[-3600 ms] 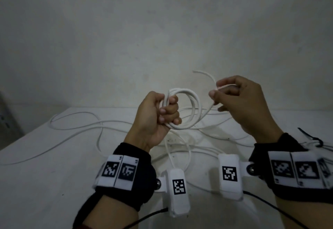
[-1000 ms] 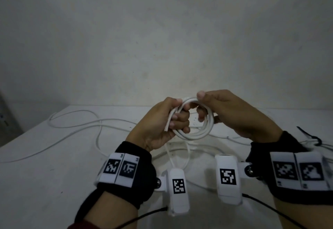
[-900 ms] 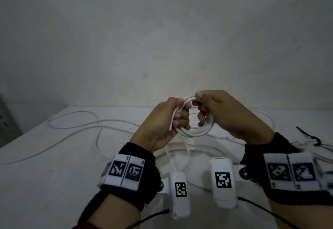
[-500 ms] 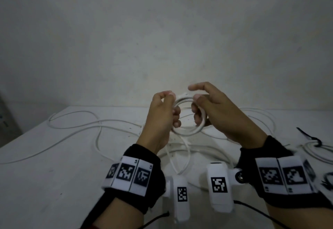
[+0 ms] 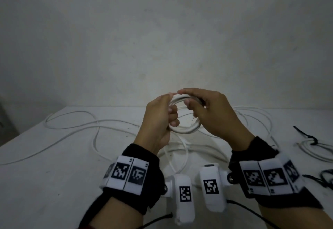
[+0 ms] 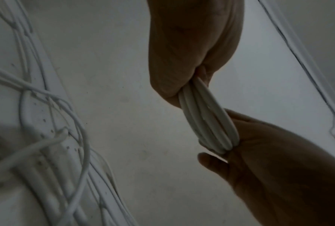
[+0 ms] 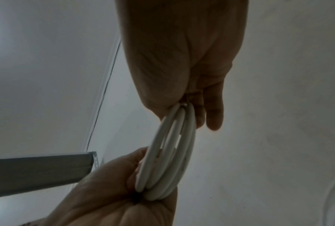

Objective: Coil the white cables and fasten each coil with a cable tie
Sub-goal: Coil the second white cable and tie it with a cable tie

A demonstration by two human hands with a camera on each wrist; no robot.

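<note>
A small coil of white cable [image 5: 185, 130], several loops thick, is held up in the air above the table. My left hand [image 5: 169, 113] grips its left side with curled fingers. My right hand [image 5: 194, 106] pinches the top and right side, thumb inside the ring. In the left wrist view the coil [image 6: 207, 122] runs edge-on from my left hand [image 6: 191, 73] down to my right hand [image 6: 259, 152]. The right wrist view shows the coil [image 7: 168, 152] between my right hand [image 7: 182, 76] and my left hand [image 7: 124, 191]. No cable tie is on this coil.
Loose white cables [image 5: 97, 126] sprawl over the white table [image 5: 45, 183] behind and under my hands. At the right edge lies a coil bound with a black tie [image 5: 313, 141], and more black ties [image 5: 324, 176] lie nearer. A plain wall stands behind.
The right hand has fed the loose cable end into the coil. Both hands have closed in on the coil, raised it slightly and turned it.
</note>
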